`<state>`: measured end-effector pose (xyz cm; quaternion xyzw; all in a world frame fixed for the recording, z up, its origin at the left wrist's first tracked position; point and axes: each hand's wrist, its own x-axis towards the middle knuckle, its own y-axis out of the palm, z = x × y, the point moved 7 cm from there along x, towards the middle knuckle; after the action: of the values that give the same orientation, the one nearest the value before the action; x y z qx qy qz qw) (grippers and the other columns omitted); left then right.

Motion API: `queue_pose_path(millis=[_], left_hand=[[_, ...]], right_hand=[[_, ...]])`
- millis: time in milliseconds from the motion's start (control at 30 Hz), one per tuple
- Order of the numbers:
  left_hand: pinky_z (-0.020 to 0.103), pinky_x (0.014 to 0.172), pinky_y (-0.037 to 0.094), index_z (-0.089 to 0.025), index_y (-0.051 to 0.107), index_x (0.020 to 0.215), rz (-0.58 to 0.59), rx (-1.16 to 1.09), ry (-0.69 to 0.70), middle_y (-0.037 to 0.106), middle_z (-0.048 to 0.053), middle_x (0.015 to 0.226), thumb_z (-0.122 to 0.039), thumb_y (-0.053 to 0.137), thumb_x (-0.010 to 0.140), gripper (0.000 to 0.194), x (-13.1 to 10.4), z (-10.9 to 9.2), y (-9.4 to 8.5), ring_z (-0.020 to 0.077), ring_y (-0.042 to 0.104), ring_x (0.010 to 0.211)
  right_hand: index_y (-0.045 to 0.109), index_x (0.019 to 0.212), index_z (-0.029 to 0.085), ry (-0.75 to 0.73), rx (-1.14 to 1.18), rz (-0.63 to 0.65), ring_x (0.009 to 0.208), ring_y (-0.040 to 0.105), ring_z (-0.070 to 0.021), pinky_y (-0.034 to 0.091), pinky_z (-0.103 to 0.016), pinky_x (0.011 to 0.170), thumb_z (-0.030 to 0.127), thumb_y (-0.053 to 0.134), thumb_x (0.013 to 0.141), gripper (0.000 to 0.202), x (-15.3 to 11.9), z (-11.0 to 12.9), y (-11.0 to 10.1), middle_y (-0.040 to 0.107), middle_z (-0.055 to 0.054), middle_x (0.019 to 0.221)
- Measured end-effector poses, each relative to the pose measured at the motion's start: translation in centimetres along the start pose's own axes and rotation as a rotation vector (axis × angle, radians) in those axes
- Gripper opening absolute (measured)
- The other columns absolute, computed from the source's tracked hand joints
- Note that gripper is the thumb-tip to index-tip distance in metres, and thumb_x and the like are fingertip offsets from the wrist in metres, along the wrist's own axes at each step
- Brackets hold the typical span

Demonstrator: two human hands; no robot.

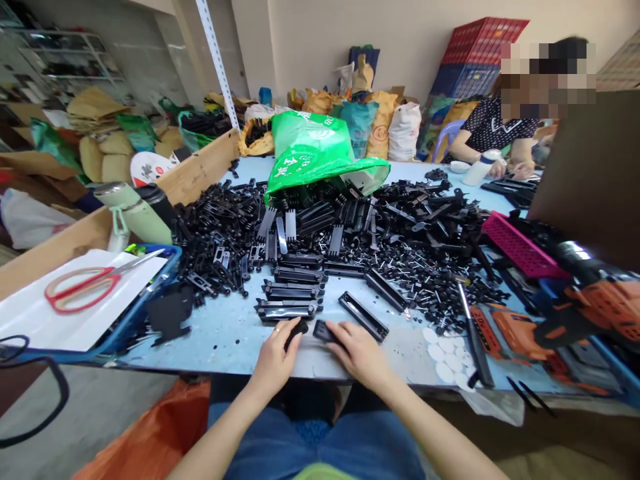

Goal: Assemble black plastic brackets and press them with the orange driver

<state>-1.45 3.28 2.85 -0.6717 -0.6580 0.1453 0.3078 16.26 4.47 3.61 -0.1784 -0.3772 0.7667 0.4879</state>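
At the table's near edge, my left hand (279,350) is closed around a small black plastic part (296,332); its exact kind is partly hidden by the fingers. My right hand (361,352) grips a black rectangular plastic piece (324,331) by its right side. A narrow gap separates the two pieces. Just beyond my left hand, several black elongated assemblies (290,309) lie in a row. An open black frame (363,317) rests at an angle beyond my right hand.
A green bag (315,150) spills black parts across the table's middle. Loose screws (420,277) lie to the right, near a hammer (473,327), white discs (445,357) and an orange power drill (600,300). Red scissors (83,290) lie left. A co-worker (500,133) sits across the table.
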Motion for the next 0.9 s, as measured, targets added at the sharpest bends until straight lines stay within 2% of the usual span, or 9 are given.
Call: queue_pose_path(millis=[133,233,300,367,467,533,633,733,900], left_hand=[[0.021,0.043,0.046,-0.022,0.045,0.128,0.019,-0.368,-0.274,0.057,0.01,0.113,-0.039,0.04,0.089,0.043,-0.3,-0.8,0.2,0.0081,0.056,0.051],[0.023,0.053,0.049,-0.02,0.048,0.127,-0.068,-0.384,-0.274,0.06,0.008,0.106,-0.038,0.046,0.087,0.044,0.1,-2.0,-1.0,0.009,0.057,0.057],[0.028,0.075,0.049,-0.019,0.056,0.119,-0.108,-0.3,-0.152,0.06,0.008,0.104,-0.034,0.048,0.086,0.037,0.6,-3.3,-2.1,0.0149,0.06,0.081],[0.031,0.085,0.045,-0.019,0.06,0.115,-0.095,-0.222,-0.06,0.059,0.008,0.1,-0.031,0.047,0.086,0.034,0.9,-4.3,-2.7,0.0184,0.056,0.095],[0.031,0.081,0.047,-0.019,0.06,0.115,-0.055,-0.178,-0.043,0.058,0.007,0.095,-0.031,0.046,0.087,0.033,1.0,-4.6,-2.8,0.0186,0.056,0.092],[0.03,0.079,0.048,-0.019,0.06,0.114,-0.064,-0.185,-0.035,0.058,0.007,0.094,-0.03,0.046,0.087,0.032,1.0,-4.9,-2.6,0.0178,0.056,0.09],[0.029,0.081,0.046,-0.018,0.059,0.116,-0.261,-0.214,-0.024,0.057,0.007,0.096,-0.028,0.044,0.089,0.032,0.6,-5.5,-2.7,0.017,0.056,0.091],[0.03,0.082,0.046,-0.018,0.058,0.117,-0.488,-0.26,-0.038,0.056,0.009,0.101,-0.028,0.043,0.09,0.033,0.1,-6.1,-3.2,0.0171,0.056,0.093],[0.03,0.075,0.05,-0.019,0.059,0.115,-0.443,-0.334,-0.008,0.056,0.008,0.101,-0.029,0.044,0.089,0.032,0.6,-6.5,-4.1,0.0169,0.058,0.087]], right_hand=[[0.032,0.136,0.026,0.189,0.688,0.061,0.065,0.059,-0.0148,0.05,-0.03,0.06,0.047,0.036,0.091,0.05,2.8,1.5,2.6,0.059,-0.006,0.093],[0.029,0.139,0.023,0.177,0.92,0.139,0.052,0.053,-0.0111,0.047,-0.025,0.051,0.049,0.038,0.09,0.056,3.4,2.6,2.9,0.056,0.0,0.07],[0.033,0.138,0.023,0.078,0.859,0.138,0.052,0.05,-0.0087,0.046,-0.024,0.053,0.047,0.042,0.089,0.055,3.5,2.7,1.8,0.055,0.001,0.072],[0.036,0.137,0.025,-0.031,0.718,0.155,0.054,0.049,-0.0071,0.046,-0.024,0.055,0.045,0.044,0.089,0.053,3.5,2.6,0.5,0.057,-0.002,0.087],[0.038,0.136,0.026,-0.163,0.486,0.167,0.072,0.053,-0.0113,0.048,-0.028,0.067,0.042,0.045,0.089,0.051,3.5,2.5,-1.3,0.055,-0.006,0.105],[0.038,0.136,0.025,-0.218,0.388,0.147,0.082,0.053,-0.0147,0.047,-0.032,0.075,0.041,0.047,0.088,0.051,3.5,2.9,-1.9,0.056,-0.007,0.102],[0.034,0.138,0.026,-0.194,0.444,0.067,0.069,0.052,-0.0115,0.048,-0.029,0.066,0.039,0.045,0.09,0.051,3.6,3.8,-1.7,0.054,-0.005,0.094],[0.032,0.138,0.029,-0.162,0.598,-0.012,0.058,0.049,-0.0071,0.048,-0.025,0.056,0.039,0.044,0.09,0.051,3.4,4.9,-0.7,0.05,-0.005,0.1],[0.03,0.139,0.03,-0.163,0.589,-0.135,0.068,0.052,-0.0117,0.049,-0.028,0.064,0.035,0.045,0.09,0.051,2.5,6.2,-0.1,0.051,-0.006,0.103]])
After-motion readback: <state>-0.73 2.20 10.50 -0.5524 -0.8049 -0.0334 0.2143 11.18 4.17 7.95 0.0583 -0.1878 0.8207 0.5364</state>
